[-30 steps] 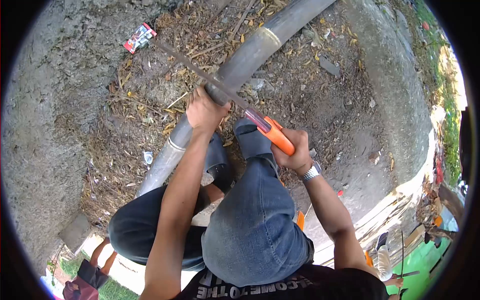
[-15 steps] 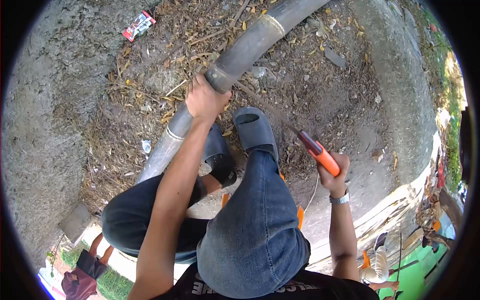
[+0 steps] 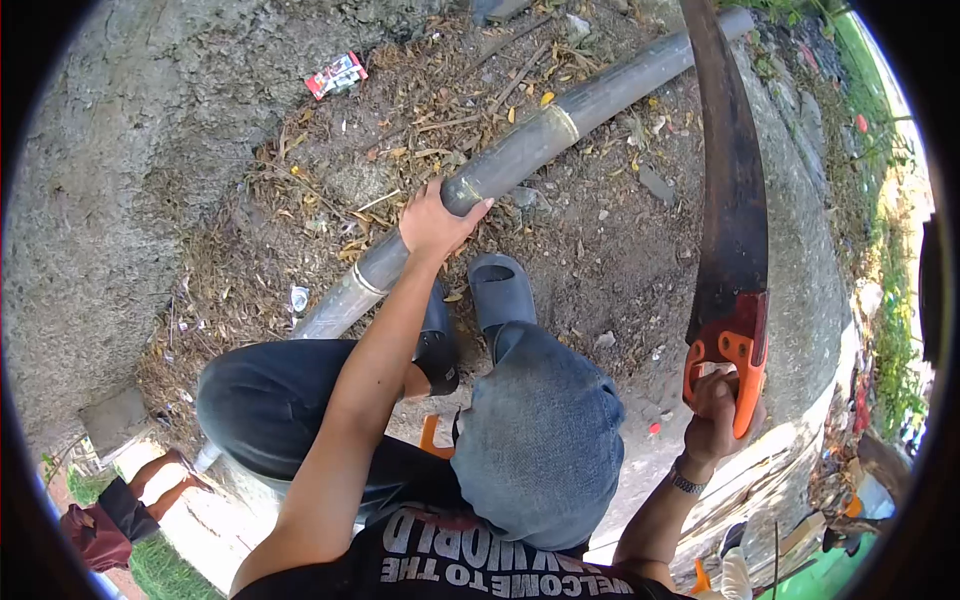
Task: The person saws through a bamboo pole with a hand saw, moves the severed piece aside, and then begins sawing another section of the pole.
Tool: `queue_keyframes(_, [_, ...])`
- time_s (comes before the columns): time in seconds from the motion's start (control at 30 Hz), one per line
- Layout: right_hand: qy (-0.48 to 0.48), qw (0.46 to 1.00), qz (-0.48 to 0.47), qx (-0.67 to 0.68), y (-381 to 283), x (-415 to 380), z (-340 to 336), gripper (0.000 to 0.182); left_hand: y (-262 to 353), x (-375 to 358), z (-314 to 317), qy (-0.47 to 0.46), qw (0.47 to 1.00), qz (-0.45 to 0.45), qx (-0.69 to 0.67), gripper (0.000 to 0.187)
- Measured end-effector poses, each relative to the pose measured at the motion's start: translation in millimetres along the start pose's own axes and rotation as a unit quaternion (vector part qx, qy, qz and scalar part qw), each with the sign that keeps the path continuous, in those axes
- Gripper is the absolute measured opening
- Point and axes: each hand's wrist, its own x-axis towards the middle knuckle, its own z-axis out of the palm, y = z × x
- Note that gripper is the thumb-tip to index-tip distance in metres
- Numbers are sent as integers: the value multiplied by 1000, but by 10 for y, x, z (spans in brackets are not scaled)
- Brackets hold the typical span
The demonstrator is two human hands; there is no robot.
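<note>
A long grey-green bamboo pole with pale rings at its joints slants across the ground from lower left to upper right. My left hand grips it from above near one joint, thumb on the right side. Up off the pole, on the right, my right hand is closed round the orange handle of a handsaw. The saw's dark, curved blade points away from me, its broad side showing and its tip cut off by the top of the view. Blade and bamboo are apart.
My sandalled feet stand beside the pole, under my bent knees. Dry leaves, twigs and stones litter the dirt. A red and white packet lies at upper left by a rough concrete slab. Another person is at lower left.
The saw has lifted off the bamboo and swung up and right, its blade turning broadside. My left hand stays on the pole. My right knee has shifted and the view has tilted.
</note>
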Motion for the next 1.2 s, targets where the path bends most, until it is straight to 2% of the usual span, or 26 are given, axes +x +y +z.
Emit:
queue_keyframes(0.07, [-8, 1000, -20, -19, 70, -38, -17, 10, -38, 42, -65, -63, 998, 1, -11, 104])
queue_keyframes(0.1, [13, 1000, 2, -26, 87, -69, -23, 9, -65, 70, -80, -92, 996, -8, -8, 112])
queue_keyframes(0.2, [24, 999, 26, -37, 257, -179, -64, 7, -65, 130, -222, -123, 992, -25, -25, 108])
queue_keyframes(0.23, [27, 998, 40, -39, 306, -207, -50, 7, -90, 150, -231, -110, 993, -31, -30, 81])
queue_keyframes(0.27, [31, 997, 53, -42, 347, -234, -35, 8, -263, 262, -123, -108, 993, -36, -31, 81])
queue_keyframes(0.33, [23, 997, 58, -38, 372, -235, 70, 7, -503, 520, -45, -106, 956, -194, -195, 73])
queue_keyframes(0.37, [27, 997, 54, -51, 347, -243, 143, 6, -517, 505, -23, -111, 965, -177, -158, 73])
queue_keyframes(0.5, [33, 993, 70, -88, 360, -283, 287, 7, -351, 377, -98, -117, 961, -189, -163, 77])
queue_keyframes(0.6, [20, 990, 75, -114, 310, -249, 415, 10, -193, 315, -181, -152, 972, -150, -101, 82])
queue_keyframes(0.67, [-17, 983, -5, -185, 217, -233, 549, 9, -246, 315, -122, -171, 974, -89, -115, 96])
queue_keyframes(0.7, [-14, 983, 18, -184, 190, -245, 558, 10, -287, 297, -130, -184, 978, -43, -84, 104])
queue_keyframes(0.73, [-17, 984, 11, -180, 173, -255, 572, 10, -308, 270, -161, -176, 980, -43, -86, 104])
queue_keyframes(0.8, [3, 987, 17, -163, 118, -287, 606, 12, -337, 180, -269, -232, 968, 79, 51, 115])
queue_keyframes(0.87, [10, 988, -26, -154, 32, -308, 550, 11, -464, 226, -232, -194, 979, 67, 3, 117])
queue_keyframes(0.93, [-7, 985, -59, -161, 50, -376, 191, 11, -850, 335, -118, -267, 960, 44, -76, 115])
queue_keyframes(0.97, [-26, 986, -72, -146, -81, -413, 94, 14, -962, 347, -188, -254, 963, 49, -83, 115])
queue_keyframes(1.0, [-26, 985, -87, -144, -177, -448, 28, 14, -1061, 327, -264, -318, 945, 22, -74, 112])
queue_keyframes(1.03, [19, 982, -115, -151, -288, -498, -39, 15, -1076, 271, -345, -383, 921, -6, -65, 108])
queue_keyframes(1.07, [64, 975, -143, -156, -389, -565, -121, 17, -964, 142, -449, -372, 925, 1, -72, 108])
queue_keyframes(1.1, [52, 979, -110, -163, -455, -623, -331, 18, -825, -10, -529, -320, 947, -5, -20, 104])
queue_keyframes(1.13, [54, 978, -127, -158, -512, -667, -441, 18, -722, -129, -613, -267, 963, -14, 29, 99])
queue_keyframes(1.17, [76, 972, -138, -173, -582, -744, -547, 17, -723, -244, -531, -260, 965, -12, 22, 99])
queue_keyframes(1.2, [95, 966, -143, -193, -668, -862, -658, 15, -772, -397, -292, -161, 986, 5, 43, 93])
